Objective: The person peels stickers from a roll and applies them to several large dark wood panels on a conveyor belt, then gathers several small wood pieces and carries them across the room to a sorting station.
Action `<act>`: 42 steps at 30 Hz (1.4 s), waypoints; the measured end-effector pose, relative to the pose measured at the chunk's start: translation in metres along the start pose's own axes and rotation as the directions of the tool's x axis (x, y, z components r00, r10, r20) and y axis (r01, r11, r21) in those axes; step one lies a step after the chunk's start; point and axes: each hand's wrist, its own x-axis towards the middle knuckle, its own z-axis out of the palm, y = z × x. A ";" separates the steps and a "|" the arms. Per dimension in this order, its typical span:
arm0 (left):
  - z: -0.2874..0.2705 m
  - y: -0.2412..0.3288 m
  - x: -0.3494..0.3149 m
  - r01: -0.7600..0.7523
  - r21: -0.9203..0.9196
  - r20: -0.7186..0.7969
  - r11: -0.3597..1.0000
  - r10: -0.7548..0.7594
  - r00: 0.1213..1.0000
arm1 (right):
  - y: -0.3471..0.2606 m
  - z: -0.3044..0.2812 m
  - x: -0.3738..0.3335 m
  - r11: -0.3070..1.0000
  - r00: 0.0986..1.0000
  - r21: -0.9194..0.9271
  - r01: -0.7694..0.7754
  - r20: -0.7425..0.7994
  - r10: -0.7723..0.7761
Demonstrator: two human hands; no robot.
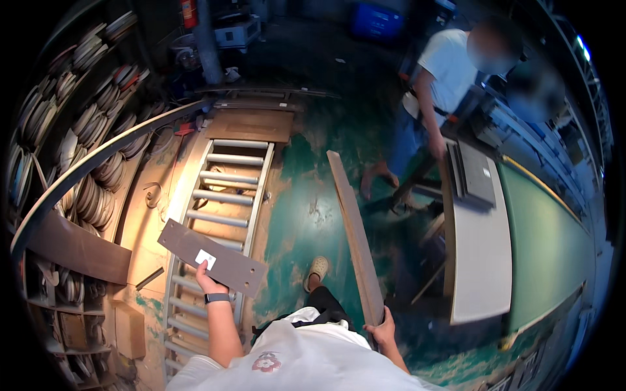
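Note:
My left hand (211, 284) grips a short dark brown panel (225, 262) by its near edge. A white label sticks to this panel, and round holes show at its ends. The panel hangs over the roller conveyor (228, 197), tilted down to the right. Low on the right, my right hand (383, 331) is wrapped round the near end of a long, narrow brown board (355, 238), which stretches forward away from me. Part of the fingers of my right hand is hidden behind the board.
Shelves with many edging rolls (98, 195) line the left. A brown panel (251, 125) lies at the conveyor's far end. At the right, another person (450, 65) has a hand near dark boards (471, 171) stacked on a pale worktop (481, 267). A green table (541, 241) stands beyond.

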 end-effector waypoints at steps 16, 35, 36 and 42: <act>0.199 -0.089 0.283 -0.110 -0.104 -0.385 0.988 0.062 0.921 | -0.402 0.069 0.580 0.856 0.783 0.473 -0.208 0.606 -0.144; 0.486 -0.167 0.674 -0.322 -0.315 -0.512 0.893 0.126 0.850 | -0.900 0.372 1.083 0.959 0.776 -0.050 0.278 0.601 -0.193; 0.497 -0.177 0.692 -0.359 -0.252 -0.555 0.899 0.170 0.815 | -0.911 0.393 1.111 0.947 0.755 -0.085 0.309 0.628 -0.190; 0.540 -0.253 0.787 -0.402 -0.140 -0.611 0.905 0.241 0.754 | -0.968 0.490 1.214 0.588 0.762 -0.543 0.600 0.611 -0.214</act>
